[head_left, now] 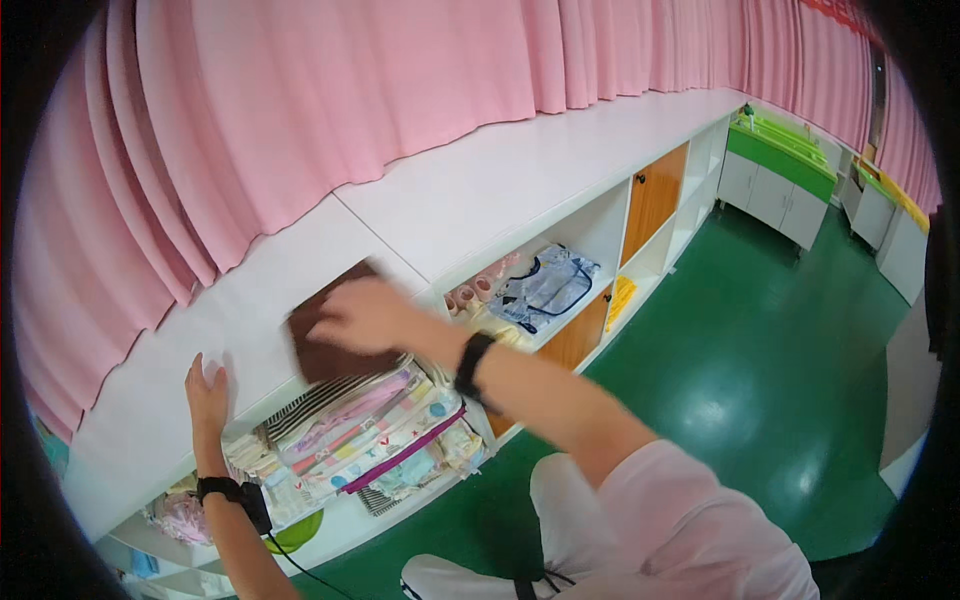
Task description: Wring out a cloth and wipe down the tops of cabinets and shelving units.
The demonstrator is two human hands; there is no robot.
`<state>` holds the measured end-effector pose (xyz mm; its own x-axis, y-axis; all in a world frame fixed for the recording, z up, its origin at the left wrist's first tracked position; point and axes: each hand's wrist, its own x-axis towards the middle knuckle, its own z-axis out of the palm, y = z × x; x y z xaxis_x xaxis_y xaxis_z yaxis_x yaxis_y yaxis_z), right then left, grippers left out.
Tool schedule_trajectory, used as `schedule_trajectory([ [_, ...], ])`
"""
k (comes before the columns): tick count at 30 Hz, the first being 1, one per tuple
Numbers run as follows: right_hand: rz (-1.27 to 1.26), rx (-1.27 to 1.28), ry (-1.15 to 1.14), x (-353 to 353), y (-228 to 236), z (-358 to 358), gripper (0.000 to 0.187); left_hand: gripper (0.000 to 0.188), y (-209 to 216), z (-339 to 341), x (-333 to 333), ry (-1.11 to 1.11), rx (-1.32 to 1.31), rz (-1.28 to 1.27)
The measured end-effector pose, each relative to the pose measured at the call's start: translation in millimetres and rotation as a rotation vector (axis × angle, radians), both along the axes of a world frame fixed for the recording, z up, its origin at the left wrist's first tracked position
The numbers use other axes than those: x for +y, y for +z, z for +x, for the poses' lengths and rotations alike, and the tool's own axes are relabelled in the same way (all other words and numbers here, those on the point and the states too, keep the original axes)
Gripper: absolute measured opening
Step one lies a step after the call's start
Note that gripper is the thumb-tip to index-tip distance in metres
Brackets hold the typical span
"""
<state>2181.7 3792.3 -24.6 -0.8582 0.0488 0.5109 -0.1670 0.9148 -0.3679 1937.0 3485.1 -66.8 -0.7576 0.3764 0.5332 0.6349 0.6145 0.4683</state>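
A dark brown cloth (335,358) lies on the white top of a low cabinet, close to its front edge. On top of it rests my right hand (362,315), fingers stretched out to the left and somewhat blurred; it presses the cloth from above. To the left, my left hand (207,398) is open with its fingers raised and apart, at the front part of the cabinet top (245,300). That hand has nothing in it. Each wrist wears a black band. Under my right hand, part of the cloth is hidden.
Folded patterned fabrics (345,430) fill the shelf below my hands. Beside them, another shelf holds a blue-and-white garment (545,288) and pink items (468,295). Pink curtains (330,90) hang along the cabinet's back. A green-topped unit (780,165) stands far right on the green floor (690,370).
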Motion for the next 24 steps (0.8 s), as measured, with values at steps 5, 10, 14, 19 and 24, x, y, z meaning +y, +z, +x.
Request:
schedule_trajectory([
  [5,0.138,-0.037,-0.442,196.0,4.3,70.5,0.048,0.060,19.3,22.0,7.3,0.083,0.027,-0.134],
  [10,0.096,-0.218,-0.932,272.4,-3.9,100.2,0.076,0.062,23.3,35.0,28.4,0.162,0.077,-0.298],
  [14,0.162,-0.356,-0.812,211.2,22.8,55.8,0.074,0.065,27.7,32.7,28.8,0.227,0.012,-0.370],
  [19,0.251,-0.247,-0.349,15.8,28.3,-58.5,0.056,0.068,24.7,34.9,1.7,0.369,0.079,-0.404],
  [24,0.156,-0.225,-0.040,-101.6,5.6,-99.7,0.066,0.067,12.1,17.0,25.7,0.413,0.167,-0.232],
])
